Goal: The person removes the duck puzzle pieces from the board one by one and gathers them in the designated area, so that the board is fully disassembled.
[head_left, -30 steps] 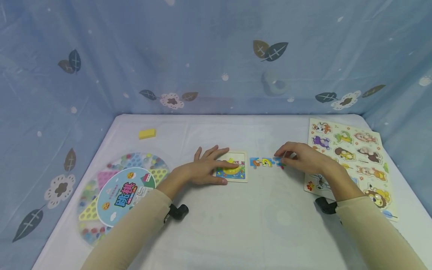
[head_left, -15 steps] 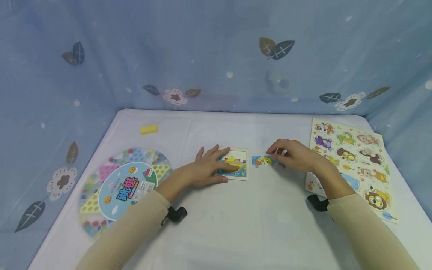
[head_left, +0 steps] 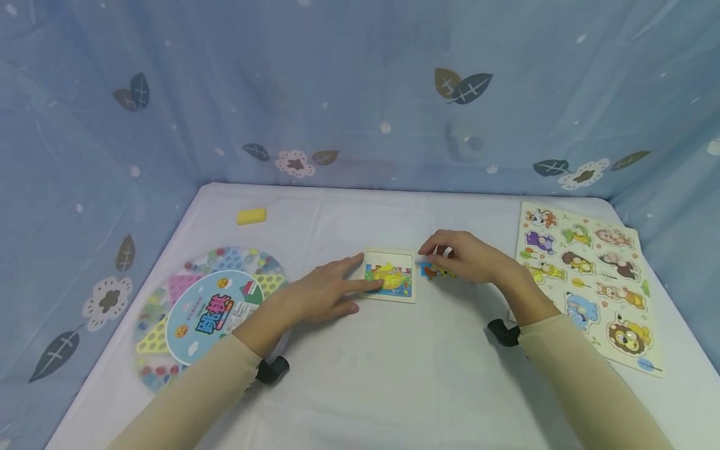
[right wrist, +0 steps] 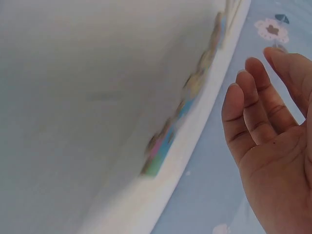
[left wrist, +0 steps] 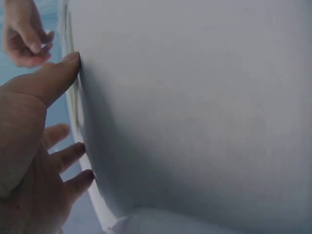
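Note:
A small square puzzle tray (head_left: 402,300) with a pale border lies mid-table, partly filled with a yellow and blue picture. My left hand (head_left: 317,292) lies at its left side, fingers extended, the index fingertip over the picture. Just right of the tray is a row of joined jigsaw pieces (head_left: 429,272), blue, orange and yellow. Over that row hovers my right hand (head_left: 467,255), covering its right part in the head view. The right wrist view has the row (right wrist: 183,112) edge-on, and the right hand's loosely bent fingers (right wrist: 234,105) stand apart from it, holding nothing.
A cream board of animal pictures (head_left: 596,284) lies on the right. At left sits a round Chinese checkers set (head_left: 216,319) with coloured beads, partly behind the left forearm. A yellow block (head_left: 251,216) is near the back edge; a blue patterned curtain (head_left: 360,94) hangs behind.
My right hand has moved left along the row of jigsaw pieces. The left hand has drawn back to the left, uncovering more of the puzzle tray.

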A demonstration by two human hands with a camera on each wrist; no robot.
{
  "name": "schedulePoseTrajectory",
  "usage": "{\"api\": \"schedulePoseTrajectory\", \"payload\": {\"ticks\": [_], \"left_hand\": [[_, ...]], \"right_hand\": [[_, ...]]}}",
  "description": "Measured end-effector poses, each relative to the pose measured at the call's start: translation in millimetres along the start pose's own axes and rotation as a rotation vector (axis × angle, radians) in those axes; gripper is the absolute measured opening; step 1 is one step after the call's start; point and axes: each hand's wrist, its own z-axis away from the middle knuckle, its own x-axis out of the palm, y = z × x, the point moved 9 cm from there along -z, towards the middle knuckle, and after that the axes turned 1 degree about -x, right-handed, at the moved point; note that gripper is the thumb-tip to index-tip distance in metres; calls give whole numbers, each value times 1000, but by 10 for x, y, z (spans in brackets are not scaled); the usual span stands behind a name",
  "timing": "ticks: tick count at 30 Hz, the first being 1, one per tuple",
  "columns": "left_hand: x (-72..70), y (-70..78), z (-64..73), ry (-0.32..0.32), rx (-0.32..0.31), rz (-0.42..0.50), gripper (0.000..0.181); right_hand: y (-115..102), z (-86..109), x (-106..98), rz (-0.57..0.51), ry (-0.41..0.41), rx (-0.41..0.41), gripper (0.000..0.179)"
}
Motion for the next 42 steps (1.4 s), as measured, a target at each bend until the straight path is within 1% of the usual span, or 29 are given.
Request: {"api": "schedulePoseTrajectory", "payload": {"ticks": [3, 5, 8, 12, 17, 22, 26, 33, 37, 40, 42], "left_hand": [[3, -13, 18, -11, -6, -20, 58], [11, -13, 16, -18, -10, -33, 56], [32, -15, 11, -29, -23, -37, 54], [64, -38, 18, -33, -44, -33, 52], [57, -29, 29, -28, -31, -33, 52], [45, -26, 31, -38, -19, -35, 52], [46, -39, 37, -54, -31, -13, 52], [74, -76, 43, -79, -60, 13, 52], [88, -92, 42, -96, -67, 29, 52], [101, -105, 36, -112, -72, 33, 52], [107, -111, 32, -118, -74, 36, 53]], "right_hand": [[-68, -102, 55, -19, -13, 5, 21], [-116, -165, 97, -51, -26, 10, 21], [-198, -260, 160, -72, -41, -2, 22], [-277, -362, 241, -39, -45, -36, 24], [-306, -439, 363, -16, -74, -42, 27], [-367, -501, 473, -8, -117, -49, 28], [-401, -536, 550, 5, -155, -50, 29], [-368, -561, 642, 47, -190, -2, 29], [-369, -577, 687, 63, -228, 14, 34], [-379, -583, 730, 60, -272, 16, 40], [-385, -584, 744, 62, -286, 13, 41]]}}
